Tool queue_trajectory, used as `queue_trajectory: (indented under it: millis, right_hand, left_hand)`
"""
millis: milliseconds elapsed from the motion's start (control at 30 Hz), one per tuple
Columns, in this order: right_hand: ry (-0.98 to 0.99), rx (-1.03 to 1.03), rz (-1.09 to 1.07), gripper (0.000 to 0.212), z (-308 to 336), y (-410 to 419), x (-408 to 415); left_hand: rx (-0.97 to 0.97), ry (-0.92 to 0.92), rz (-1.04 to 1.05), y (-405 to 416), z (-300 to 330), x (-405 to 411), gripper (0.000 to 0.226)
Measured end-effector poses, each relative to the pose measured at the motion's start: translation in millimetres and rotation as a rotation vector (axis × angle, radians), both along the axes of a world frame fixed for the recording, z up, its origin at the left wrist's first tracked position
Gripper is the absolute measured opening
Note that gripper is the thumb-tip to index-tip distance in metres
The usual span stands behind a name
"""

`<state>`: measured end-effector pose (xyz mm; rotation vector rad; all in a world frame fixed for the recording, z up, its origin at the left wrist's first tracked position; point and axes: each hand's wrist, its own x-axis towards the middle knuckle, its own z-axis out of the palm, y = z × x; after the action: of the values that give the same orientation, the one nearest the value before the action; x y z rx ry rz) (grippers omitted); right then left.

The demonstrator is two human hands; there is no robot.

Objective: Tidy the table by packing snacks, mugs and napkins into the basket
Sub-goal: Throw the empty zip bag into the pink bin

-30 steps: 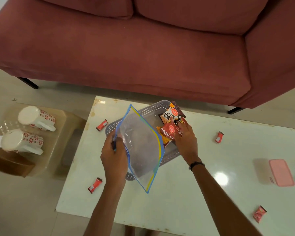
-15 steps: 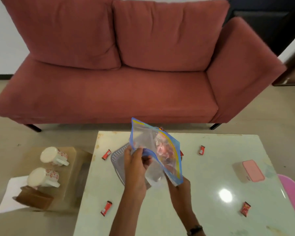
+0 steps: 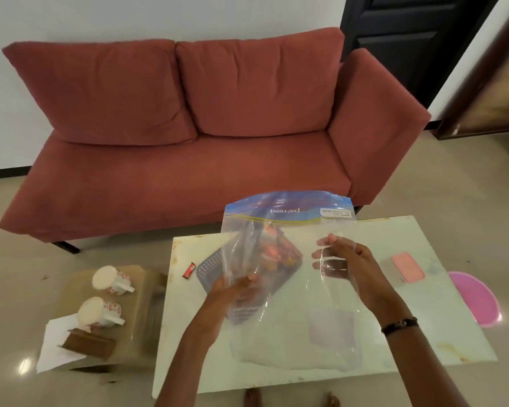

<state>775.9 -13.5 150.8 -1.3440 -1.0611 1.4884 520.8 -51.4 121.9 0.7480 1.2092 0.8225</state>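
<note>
I hold a clear zip bag (image 3: 288, 289) with a blue press-and-lock strip upright over the white table (image 3: 423, 327). My left hand (image 3: 232, 292) grips its lower left part. Gripping the right side is my right hand (image 3: 344, 265), partly seen through the plastic. Behind the bag stands the grey basket (image 3: 206, 270) with snack packets (image 3: 276, 254) in it, blurred by the plastic. A small red snack (image 3: 189, 270) lies on the table left of the basket. Two white mugs (image 3: 109, 280) (image 3: 99, 312) lie on a low stool to the left.
A pink-lidded box (image 3: 407, 265) sits at the table's right side, and a round pink thing (image 3: 476, 298) lies on the floor past it. A brown wooden holder (image 3: 86, 343) and white paper (image 3: 53, 348) rest by the stool. A red sofa (image 3: 188, 160) stands behind the table.
My right hand left the snack packets in the basket and took hold of the bag. The bag turned from edge-on to flat and spread wide. My view tilted up.
</note>
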Motion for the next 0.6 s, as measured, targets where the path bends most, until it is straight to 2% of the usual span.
queue_trajectory:
  millis: [67,167,367,533,600]
  right_hand:
    - [0.028,-0.039,0.087,0.042,2.3,-7.1,20.9]
    - [0.075,-0.105,0.208,0.045,-1.6,-20.7,57.2]
    - [0.054,-0.092,0.165,0.047,-7.2,-32.8,155.0]
    - [-0.011,-0.046,0.134,0.029,-6.5,-37.1,256.1]
    - [-0.043,-0.055,0.134,0.028,-2.9,-40.9,287.0]
  left_hand:
    - [-0.017,-0.010,0.103,-3.1,1.5,19.3,0.024]
    - [0.001,0.012,0.169,-3.8,9.7,56.6,0.028]
    - [-0.001,0.039,0.036,1.9,5.9,135.9,0.025]
    - [-0.038,-0.012,-0.036,7.4,-13.1,212.9,0.024]
    - [-0.032,-0.070,-0.023,8.5,-20.2,242.2,0.019]
